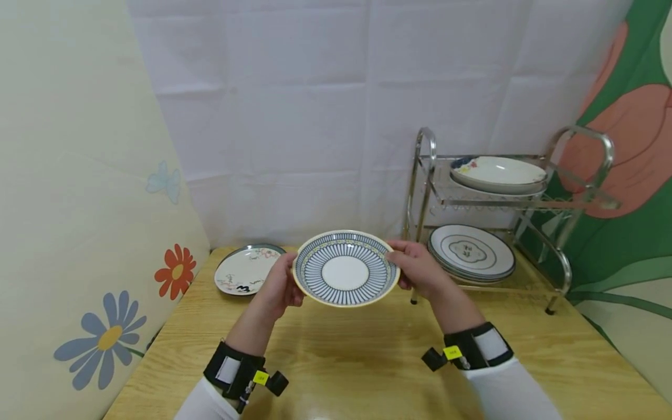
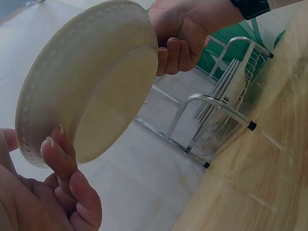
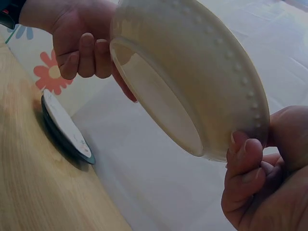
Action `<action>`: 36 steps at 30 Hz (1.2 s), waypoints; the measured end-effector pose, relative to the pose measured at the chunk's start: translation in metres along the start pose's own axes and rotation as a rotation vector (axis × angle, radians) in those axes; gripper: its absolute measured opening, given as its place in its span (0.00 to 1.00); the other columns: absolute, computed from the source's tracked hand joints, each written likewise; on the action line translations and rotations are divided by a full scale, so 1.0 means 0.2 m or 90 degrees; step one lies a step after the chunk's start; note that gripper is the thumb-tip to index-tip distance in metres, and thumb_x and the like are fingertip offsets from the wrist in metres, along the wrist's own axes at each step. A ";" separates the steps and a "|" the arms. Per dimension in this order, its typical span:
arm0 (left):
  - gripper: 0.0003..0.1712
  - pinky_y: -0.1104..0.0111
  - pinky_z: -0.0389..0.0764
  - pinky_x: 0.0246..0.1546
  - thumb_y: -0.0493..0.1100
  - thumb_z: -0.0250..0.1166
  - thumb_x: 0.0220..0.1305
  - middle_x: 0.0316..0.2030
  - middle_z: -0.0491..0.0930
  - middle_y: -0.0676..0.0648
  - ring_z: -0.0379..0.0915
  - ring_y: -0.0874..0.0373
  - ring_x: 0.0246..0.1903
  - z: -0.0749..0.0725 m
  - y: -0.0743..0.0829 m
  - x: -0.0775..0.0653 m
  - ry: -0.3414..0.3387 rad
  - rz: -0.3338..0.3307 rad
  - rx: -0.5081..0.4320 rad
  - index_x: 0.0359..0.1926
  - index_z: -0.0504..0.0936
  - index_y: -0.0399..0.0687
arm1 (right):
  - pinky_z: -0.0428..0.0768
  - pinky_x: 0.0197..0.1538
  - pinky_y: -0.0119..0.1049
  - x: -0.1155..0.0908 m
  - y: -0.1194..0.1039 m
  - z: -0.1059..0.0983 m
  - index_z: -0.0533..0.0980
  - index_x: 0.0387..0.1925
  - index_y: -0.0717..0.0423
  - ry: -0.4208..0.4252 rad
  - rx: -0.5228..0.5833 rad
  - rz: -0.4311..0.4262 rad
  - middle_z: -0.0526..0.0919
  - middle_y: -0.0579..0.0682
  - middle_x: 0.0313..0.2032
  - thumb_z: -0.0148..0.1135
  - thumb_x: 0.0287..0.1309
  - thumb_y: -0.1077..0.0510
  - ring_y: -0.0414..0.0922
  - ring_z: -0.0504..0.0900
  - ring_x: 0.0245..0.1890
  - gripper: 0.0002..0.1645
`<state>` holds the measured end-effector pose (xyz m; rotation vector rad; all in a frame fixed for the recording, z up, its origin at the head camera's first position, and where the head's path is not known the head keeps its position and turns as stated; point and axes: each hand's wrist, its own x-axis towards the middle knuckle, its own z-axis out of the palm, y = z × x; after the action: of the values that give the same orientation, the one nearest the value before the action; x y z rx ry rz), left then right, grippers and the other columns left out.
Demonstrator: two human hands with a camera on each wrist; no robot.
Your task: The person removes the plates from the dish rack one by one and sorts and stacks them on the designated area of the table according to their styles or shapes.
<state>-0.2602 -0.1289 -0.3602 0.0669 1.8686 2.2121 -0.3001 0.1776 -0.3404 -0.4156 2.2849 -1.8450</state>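
Both hands point(image 1: 277, 284) point(image 1: 421, 268) hold a striped dish point(image 1: 345, 272); the rack point(image 1: 504, 204) holds plates point(image 1: 471, 252), seemingly stacked.

The patterned plate point(image 1: 345, 273) looks like glazed ceramic, glossy on its face; its underside is smooth, with a row of raised beads near the rim. The stacked plates point(image 1: 469, 251), the oval dish point(image 1: 499, 169) and the left-hand plate point(image 1: 247, 269) share that glazed look. The rack point(image 1: 525, 204) is shiny, chrome-like metal with dark, plastic-looking feet point(image 2: 252, 125). The desk point(image 1: 357, 356) shows wood grain under a smooth, faintly reflective finish. The backdrop point(image 1: 294, 116) is matt, creased white cloth.
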 end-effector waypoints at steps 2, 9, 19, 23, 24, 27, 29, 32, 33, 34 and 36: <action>0.32 0.72 0.71 0.16 0.59 0.38 0.74 0.12 0.80 0.57 0.67 0.64 0.08 0.00 -0.01 0.01 0.003 -0.010 0.005 0.21 0.80 0.54 | 0.69 0.15 0.28 0.00 0.03 0.01 0.63 0.74 0.68 0.003 0.008 0.002 0.84 0.41 0.20 0.48 0.75 0.61 0.34 0.71 0.10 0.30; 0.28 0.73 0.68 0.18 0.53 0.41 0.73 0.12 0.79 0.57 0.66 0.65 0.09 0.00 -0.05 0.03 0.032 -0.031 0.040 0.23 0.81 0.52 | 0.68 0.15 0.27 -0.01 0.10 0.02 0.65 0.72 0.68 0.013 0.023 -0.007 0.83 0.39 0.19 0.48 0.74 0.61 0.34 0.69 0.10 0.29; 0.26 0.73 0.69 0.17 0.44 0.47 0.69 0.19 0.81 0.54 0.65 0.63 0.11 0.01 -0.08 0.05 0.037 -0.030 0.103 0.64 0.71 0.40 | 0.65 0.15 0.25 -0.02 0.14 0.04 0.62 0.74 0.69 0.020 0.067 0.006 0.82 0.38 0.19 0.48 0.75 0.59 0.32 0.67 0.09 0.31; 0.32 0.74 0.70 0.16 0.42 0.47 0.69 0.20 0.82 0.54 0.66 0.64 0.11 0.02 -0.08 0.05 0.021 -0.032 0.106 0.73 0.65 0.40 | 0.65 0.15 0.25 -0.02 0.14 0.03 0.61 0.75 0.67 0.022 0.075 0.011 0.82 0.37 0.19 0.48 0.76 0.58 0.32 0.68 0.09 0.32; 0.32 0.74 0.70 0.15 0.41 0.46 0.69 0.20 0.82 0.53 0.67 0.64 0.11 0.02 -0.08 0.05 0.016 -0.030 0.106 0.73 0.64 0.40 | 0.65 0.15 0.25 -0.02 0.14 0.03 0.61 0.75 0.67 0.024 0.079 0.013 0.83 0.37 0.19 0.48 0.76 0.57 0.32 0.68 0.09 0.32; 0.33 0.74 0.71 0.15 0.39 0.46 0.69 0.21 0.82 0.52 0.67 0.63 0.11 0.03 -0.08 0.05 0.015 -0.024 0.111 0.75 0.63 0.40 | 0.64 0.15 0.24 -0.02 0.14 0.03 0.61 0.75 0.66 0.031 0.090 0.023 0.83 0.37 0.19 0.48 0.76 0.57 0.32 0.68 0.09 0.32; 0.33 0.74 0.71 0.14 0.39 0.46 0.69 0.21 0.81 0.51 0.68 0.63 0.11 0.04 -0.08 0.04 0.022 -0.017 0.115 0.75 0.64 0.41 | 0.65 0.15 0.24 -0.03 0.13 0.03 0.61 0.75 0.66 0.035 0.104 0.029 0.83 0.37 0.20 0.48 0.76 0.56 0.32 0.68 0.09 0.32; 0.32 0.73 0.70 0.13 0.38 0.46 0.69 0.21 0.81 0.50 0.67 0.63 0.11 0.05 -0.09 0.04 0.041 0.002 0.131 0.74 0.66 0.41 | 0.64 0.15 0.24 -0.03 0.12 0.03 0.60 0.76 0.64 0.043 0.130 0.035 0.83 0.37 0.20 0.48 0.77 0.55 0.32 0.68 0.10 0.32; 0.32 0.73 0.70 0.13 0.37 0.46 0.69 0.21 0.81 0.50 0.67 0.62 0.11 0.05 -0.09 0.04 0.047 0.009 0.137 0.73 0.67 0.41 | 0.64 0.16 0.24 -0.03 0.12 0.03 0.60 0.76 0.64 0.047 0.138 0.037 0.83 0.37 0.21 0.48 0.78 0.54 0.32 0.68 0.10 0.33; 0.31 0.73 0.70 0.12 0.37 0.46 0.69 0.21 0.81 0.50 0.67 0.62 0.11 0.05 -0.09 0.04 0.051 0.018 0.144 0.73 0.67 0.41 | 0.65 0.16 0.24 -0.04 0.11 0.04 0.59 0.77 0.63 0.051 0.146 0.039 0.83 0.37 0.21 0.48 0.78 0.54 0.32 0.68 0.10 0.33; 0.31 0.72 0.69 0.12 0.36 0.47 0.69 0.20 0.81 0.50 0.67 0.62 0.11 0.06 -0.09 0.04 0.058 0.031 0.155 0.72 0.68 0.41 | 0.64 0.16 0.24 -0.04 0.11 0.04 0.59 0.77 0.62 0.061 0.157 0.042 0.82 0.37 0.21 0.48 0.78 0.53 0.32 0.68 0.11 0.34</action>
<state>-0.2634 -0.1131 -0.3769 0.0565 2.2012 2.0375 -0.2921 0.1764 -0.3635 -0.2173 2.0627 -2.1196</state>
